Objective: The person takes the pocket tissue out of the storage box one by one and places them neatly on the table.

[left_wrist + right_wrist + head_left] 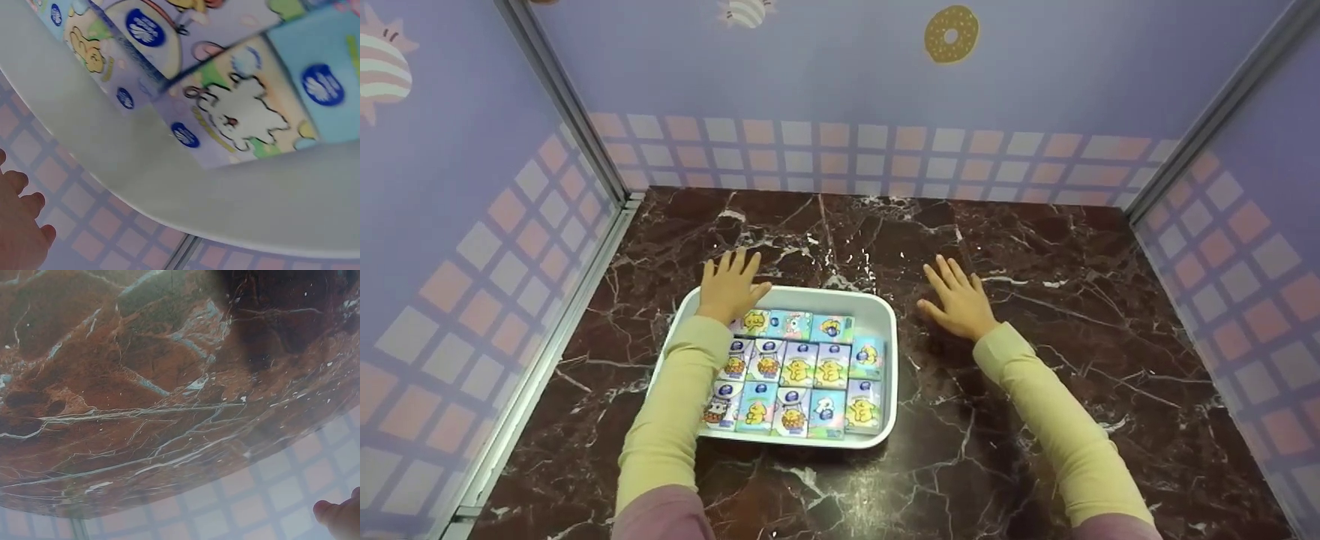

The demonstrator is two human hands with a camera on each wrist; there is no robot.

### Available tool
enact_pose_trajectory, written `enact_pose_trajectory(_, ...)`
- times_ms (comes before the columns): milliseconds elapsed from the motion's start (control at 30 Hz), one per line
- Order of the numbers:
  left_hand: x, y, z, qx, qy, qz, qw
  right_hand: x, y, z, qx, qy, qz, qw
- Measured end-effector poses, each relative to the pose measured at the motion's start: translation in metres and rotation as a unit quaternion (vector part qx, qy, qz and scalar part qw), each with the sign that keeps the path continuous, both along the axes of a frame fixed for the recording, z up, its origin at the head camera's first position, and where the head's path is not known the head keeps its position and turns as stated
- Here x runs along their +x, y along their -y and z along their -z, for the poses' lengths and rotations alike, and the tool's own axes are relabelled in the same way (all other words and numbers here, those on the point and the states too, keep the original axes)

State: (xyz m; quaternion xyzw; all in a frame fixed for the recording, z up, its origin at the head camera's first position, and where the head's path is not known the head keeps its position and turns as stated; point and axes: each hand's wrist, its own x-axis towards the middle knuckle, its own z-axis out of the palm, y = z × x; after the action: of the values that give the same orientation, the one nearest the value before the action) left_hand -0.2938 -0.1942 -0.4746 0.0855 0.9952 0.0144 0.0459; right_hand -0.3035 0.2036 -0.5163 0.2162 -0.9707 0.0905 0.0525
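A white plastic tub stands left of centre on the table, filled with rows of small tissue packs in cartoon-printed wrappers. Over the tub's far left corner is my left hand, its fingers straight and spread, holding nothing. In the left wrist view, a pack with a white cartoon animal lies close to the tub's inner wall. To the right of the tub, my right hand is over the bare tabletop with fingers extended and apart. Part of that right hand shows at the corner of the right wrist view.
The dark red marble-patterned table is enclosed by lilac panels with a checked border at the back and both sides. A metal channel runs along the left edge.
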Motion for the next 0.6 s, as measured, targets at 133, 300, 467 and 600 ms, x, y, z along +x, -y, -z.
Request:
enact_pose_trajectory(133,0.007,0.016,0.003,0.003,-0.002,0.006,1.0000,0.004,0.002,0.001,-0.005,0.000,-0.014,0.9999)
enact_pose_trajectory(300,0.017,0.033,0.006,0.018,-0.003,0.003,0.9998,0.008,0.005,0.002,0.000,0.000,-0.024,0.9997)
enact_pose_trajectory(467,0.027,0.047,0.007,0.026,-0.010,-0.005,0.9996,0.011,0.008,0.005,0.002,-0.005,-0.047,0.9989)
enact_pose_trajectory(600,0.033,0.057,0.010,0.034,-0.011,-0.012,0.9993,0.013,0.010,0.005,0.001,0.000,-0.058,0.9983)
